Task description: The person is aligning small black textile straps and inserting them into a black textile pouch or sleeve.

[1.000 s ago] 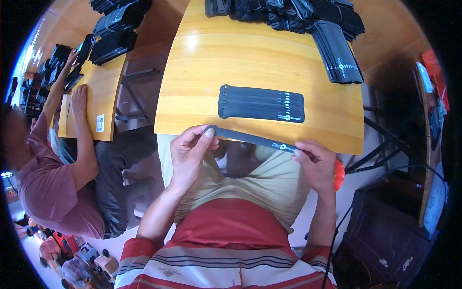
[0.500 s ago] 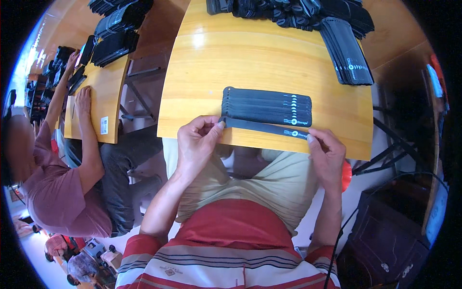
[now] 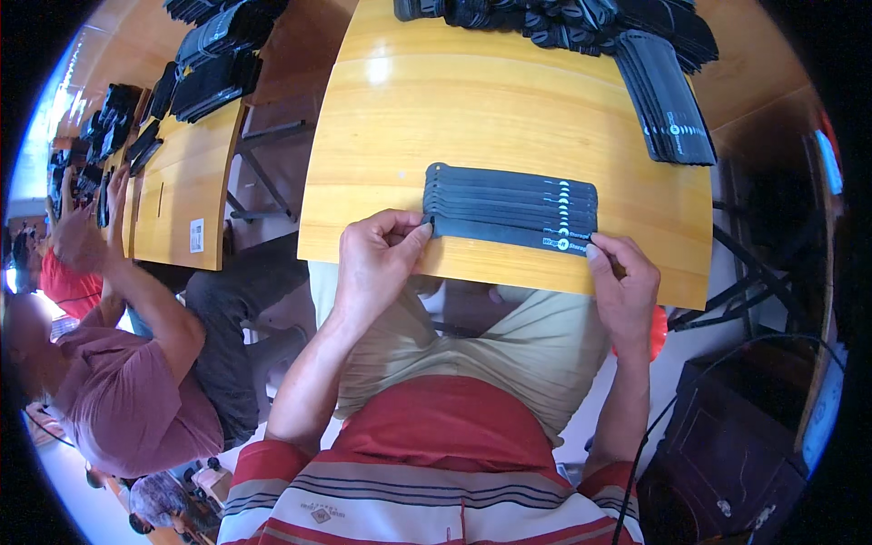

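Shifted closer, one black strap (image 3: pixel 509 235), pinched by my left fingers (image 3: pixel 415 240) and right fingers (image 3: pixel 601 261), is meeting the fanned stack's (image 3: pixel 495 193) near edge.

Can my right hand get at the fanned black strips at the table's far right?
Probably yes: nothing shows on the wooden table between your right hand and the fanned black strips, though its fingers seem to hold the front strip.

Strap pile (image 3: pixel 581 25) cropped above, front strap (image 3: pixel 509 236) partly behind left fingers (image 3: pixel 415 242)
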A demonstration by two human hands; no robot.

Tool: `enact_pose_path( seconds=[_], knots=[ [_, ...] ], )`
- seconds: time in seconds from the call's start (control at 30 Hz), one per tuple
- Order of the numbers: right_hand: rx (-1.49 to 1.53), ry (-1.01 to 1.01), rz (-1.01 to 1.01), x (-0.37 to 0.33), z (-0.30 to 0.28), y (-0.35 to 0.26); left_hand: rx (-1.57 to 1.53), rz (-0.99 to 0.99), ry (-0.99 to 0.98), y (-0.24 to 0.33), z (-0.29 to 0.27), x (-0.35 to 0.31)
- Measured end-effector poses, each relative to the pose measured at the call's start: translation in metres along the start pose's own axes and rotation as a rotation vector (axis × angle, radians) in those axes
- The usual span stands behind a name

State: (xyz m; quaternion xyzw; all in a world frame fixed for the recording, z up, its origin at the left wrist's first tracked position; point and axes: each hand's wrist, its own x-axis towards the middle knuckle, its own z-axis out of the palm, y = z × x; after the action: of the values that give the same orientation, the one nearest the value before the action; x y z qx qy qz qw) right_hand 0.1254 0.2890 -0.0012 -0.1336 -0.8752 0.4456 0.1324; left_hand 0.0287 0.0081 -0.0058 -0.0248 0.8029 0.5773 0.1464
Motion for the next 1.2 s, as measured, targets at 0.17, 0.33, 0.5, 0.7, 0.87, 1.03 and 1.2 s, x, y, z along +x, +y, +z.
enact_pose_path(
  seconds=[0.17,0.33,0.5,0.7,0.87,1.03,1.2],
  knots=[
    [-0.052,-0.029,0.014,0.0032,0.0005,-0.0021,0.007,-0.017,0.003,0.0003,0.0007,0.0011],
    [-0.090,-0.049,0.022,0.0055,0.0001,-0.0037,0.005,-0.024,0.000,-0.0003,0.0004,0.0012],
    [-0.102,-0.056,0.041,0.0068,0.0000,-0.0041,0.025,-0.040,-0.002,0.0002,0.0009,0.0013],
    [-0.083,-0.046,0.022,0.0070,-0.0004,-0.0017,0.029,-0.026,-0.009,-0.0005,0.0016,0.0009],
    [-0.074,-0.059,0.041,0.0073,0.0003,-0.0023,-0.014,-0.054,-0.004,0.0021,0.0011,0.0004],
    [-0.067,-0.043,0.016,0.0069,0.0010,0.0014,-0.015,-0.084,-0.002,0.0069,0.0019,-0.0002],
    [-0.048,-0.018,0.010,0.0061,0.0035,0.0022,-0.003,-0.066,0.000,0.0020,0.0016,0.0005]
  ],
)
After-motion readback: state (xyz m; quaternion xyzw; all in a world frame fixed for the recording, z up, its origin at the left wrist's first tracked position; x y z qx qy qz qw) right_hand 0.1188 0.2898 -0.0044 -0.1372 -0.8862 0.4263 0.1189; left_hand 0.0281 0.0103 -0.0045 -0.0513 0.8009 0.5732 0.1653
